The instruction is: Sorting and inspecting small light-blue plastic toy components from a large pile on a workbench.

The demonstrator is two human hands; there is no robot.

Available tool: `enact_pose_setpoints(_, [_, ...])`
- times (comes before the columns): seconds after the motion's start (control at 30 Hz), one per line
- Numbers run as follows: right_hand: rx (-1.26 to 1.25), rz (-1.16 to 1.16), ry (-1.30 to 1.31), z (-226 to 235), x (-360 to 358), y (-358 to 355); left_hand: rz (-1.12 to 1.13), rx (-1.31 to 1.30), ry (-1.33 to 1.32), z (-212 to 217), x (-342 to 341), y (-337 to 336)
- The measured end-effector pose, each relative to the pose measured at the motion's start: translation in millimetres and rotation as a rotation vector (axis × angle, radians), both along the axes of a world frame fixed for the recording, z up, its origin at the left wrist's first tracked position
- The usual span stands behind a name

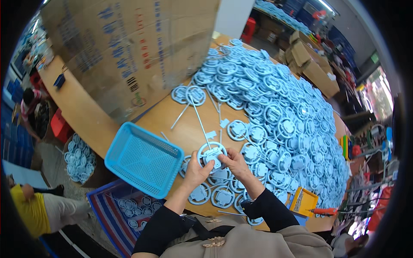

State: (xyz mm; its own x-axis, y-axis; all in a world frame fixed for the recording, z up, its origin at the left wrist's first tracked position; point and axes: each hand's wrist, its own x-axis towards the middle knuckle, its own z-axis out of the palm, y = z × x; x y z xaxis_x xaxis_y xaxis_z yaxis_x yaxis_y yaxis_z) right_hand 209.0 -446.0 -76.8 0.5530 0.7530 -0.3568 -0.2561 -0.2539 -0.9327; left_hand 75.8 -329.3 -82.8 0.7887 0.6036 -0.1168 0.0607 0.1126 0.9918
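Note:
Both of my hands hold one light-blue plastic ring part (211,154) with a flat centre plate and a long thin stem pointing away from me. My left hand (198,174) grips its left side, thumb pressed on the centre plate. On the other side, the fingers of my right hand (236,165) are closed at the right edge of the ring. Similar ring parts (223,197) lie under and around my wrists. A large heap of them (275,112) covers the table from its far side to the right. Small flat light-blue pieces (211,134) rest just beyond the held part.
An empty blue perforated basket (146,161) sits left of my hands. Behind it a big cardboard panel (129,56) stands upright. A yellow tray of small metal pieces (304,202) and a red electric screwdriver (325,211) lie at right. A striped bag (107,215) holds more rings below left.

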Motion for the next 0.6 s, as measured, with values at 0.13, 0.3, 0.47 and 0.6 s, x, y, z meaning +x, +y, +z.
enact_pose_setpoints(0.13, [-0.115, -0.179, 0.057, -36.9, 14.1, -44.1, -0.334, -0.188, 0.219, -36.3, 23.0, -4.1])
enact_pose_setpoints(0.3, [0.334, -0.832, 0.176, -49.8, 116.8, -127.6, -0.205, 0.248, 0.399, -75.5, 60.6, 32.0])
enact_pose_setpoints(0.47, [0.154, -0.577, 0.090, -39.2, 140.2, -80.3, 0.164, 0.878, 0.363, -73.9, 100.0, 97.8])
enact_pose_setpoints(0.6, [0.042, -0.163, -0.156, -70.2, 149.2, 2.7, 0.396, 0.948, 0.760, -68.4, 115.3, 170.0])
